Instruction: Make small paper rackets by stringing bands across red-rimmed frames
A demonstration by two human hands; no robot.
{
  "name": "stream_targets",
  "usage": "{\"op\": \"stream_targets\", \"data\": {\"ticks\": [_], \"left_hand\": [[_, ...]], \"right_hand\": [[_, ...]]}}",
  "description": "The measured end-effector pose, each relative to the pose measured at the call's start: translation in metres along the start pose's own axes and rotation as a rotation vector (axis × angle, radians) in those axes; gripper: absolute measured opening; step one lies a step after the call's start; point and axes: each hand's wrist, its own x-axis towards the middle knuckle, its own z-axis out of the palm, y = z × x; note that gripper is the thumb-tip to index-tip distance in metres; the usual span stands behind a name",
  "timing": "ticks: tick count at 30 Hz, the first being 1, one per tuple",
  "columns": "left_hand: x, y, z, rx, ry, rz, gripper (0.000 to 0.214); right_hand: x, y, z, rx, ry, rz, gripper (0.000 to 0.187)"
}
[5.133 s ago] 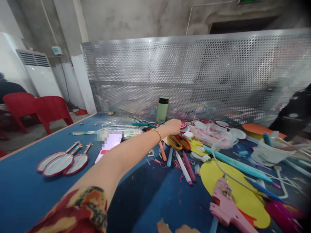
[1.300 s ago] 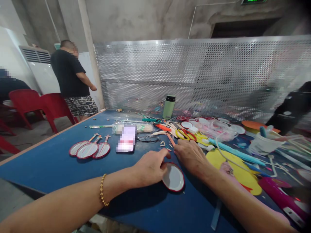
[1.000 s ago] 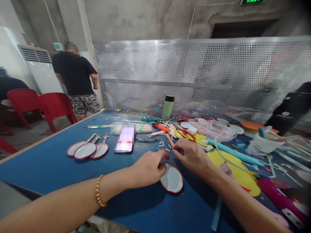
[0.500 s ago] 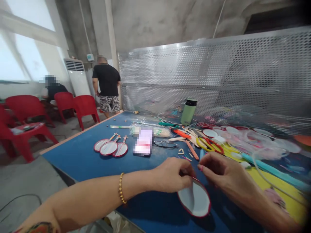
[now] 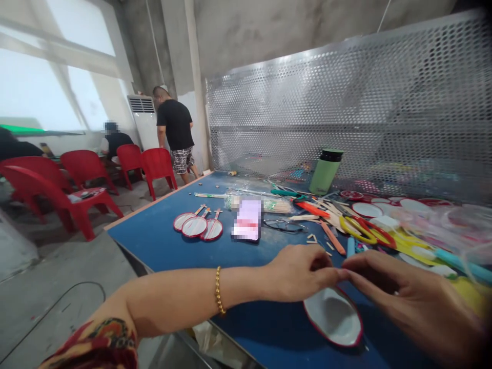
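Across the front of the table reaches my left hand (image 5: 298, 274), its fingers closed at the upper edge of a white disc with a red rim (image 5: 338, 320). The disc tilts below the fingers, and its top is hidden behind them. My right hand (image 5: 407, 292) comes in from the right, thumb and forefinger pinched together against the left fingertips. Whatever is between those fingertips is too small to make out. Three small finished-looking discs with stick handles (image 5: 195, 226) lie to the left, beside a phone (image 5: 247, 220) with a lit screen.
Eyeglasses (image 5: 284, 225), yellow-handled scissors (image 5: 355, 229), an orange tool (image 5: 332, 238), wooden sticks and plastic bags (image 5: 457, 225) crowd the right side. A green tumbler (image 5: 326, 171) stands by the perforated metal panel (image 5: 307, 113). Red chairs (image 5: 157, 166) and people are beyond the table.
My right hand has moved in so that its fingertips meet those of my left hand. The view has swung left, and the standing person in black has turned and bent forward.
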Motion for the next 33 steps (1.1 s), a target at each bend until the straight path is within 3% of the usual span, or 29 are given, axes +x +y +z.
{"op": "stream_targets", "data": {"ticks": [3, 7, 15, 23, 33], "left_hand": [[0.001, -0.004, 0.001, -0.072, 0.019, 0.007, 0.036], [0.002, -0.006, 0.003, -0.164, 0.135, 0.067, 0.026], [-0.002, 0.009, 0.0, -0.165, 0.188, 0.118, 0.011], [-0.002, 0.014, 0.006, -0.659, 0.034, -0.041, 0.013], [-0.003, 0.019, -0.002, -0.701, -0.157, -0.135, 0.021]], "right_hand": [[-0.003, 0.004, 0.004, -0.012, -0.041, -0.022, 0.033], [-0.004, -0.001, 0.005, 0.054, -0.007, -0.024, 0.033], [-0.003, -0.021, -0.006, 0.107, -0.085, 0.074, 0.027], [-0.006, -0.028, -0.005, 0.062, -0.118, 0.077, 0.017], [-0.007, -0.03, -0.011, 0.151, -0.008, 0.162, 0.022]]}}
